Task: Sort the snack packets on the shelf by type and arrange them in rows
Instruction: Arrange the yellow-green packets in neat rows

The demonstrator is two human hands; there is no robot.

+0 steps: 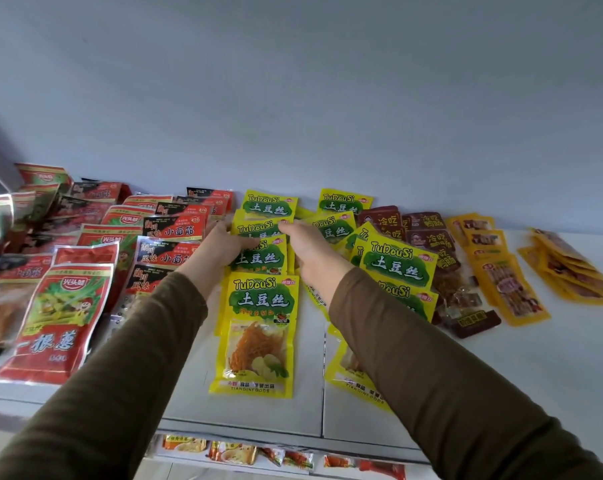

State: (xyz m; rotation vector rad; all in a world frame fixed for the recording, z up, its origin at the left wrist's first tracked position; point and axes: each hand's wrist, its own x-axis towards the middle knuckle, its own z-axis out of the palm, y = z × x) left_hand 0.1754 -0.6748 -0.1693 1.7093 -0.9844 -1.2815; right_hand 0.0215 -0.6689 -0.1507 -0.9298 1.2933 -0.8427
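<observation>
Yellow-green "TuDouSi" packets lie in an overlapping column on the white shelf (535,358); the front packet (258,334) is nearest me. Both my hands are on one yellow packet (256,227) further back in that column. My left hand (224,245) holds its left side with the thumb on top. At the packet's upper right corner, my right hand (310,252) pinches it with curled fingers. A looser second column of yellow packets (397,266) lies to the right, partly hidden by my right forearm.
Red packets (64,317) and black-and-red packets (172,232) fill the shelf's left side. Dark brown packets (428,237) and orange-yellow packets (504,275) lie to the right, with another orange-yellow stack (570,268) beyond. A wall rises close behind. A lower shelf (241,452) holds more packets.
</observation>
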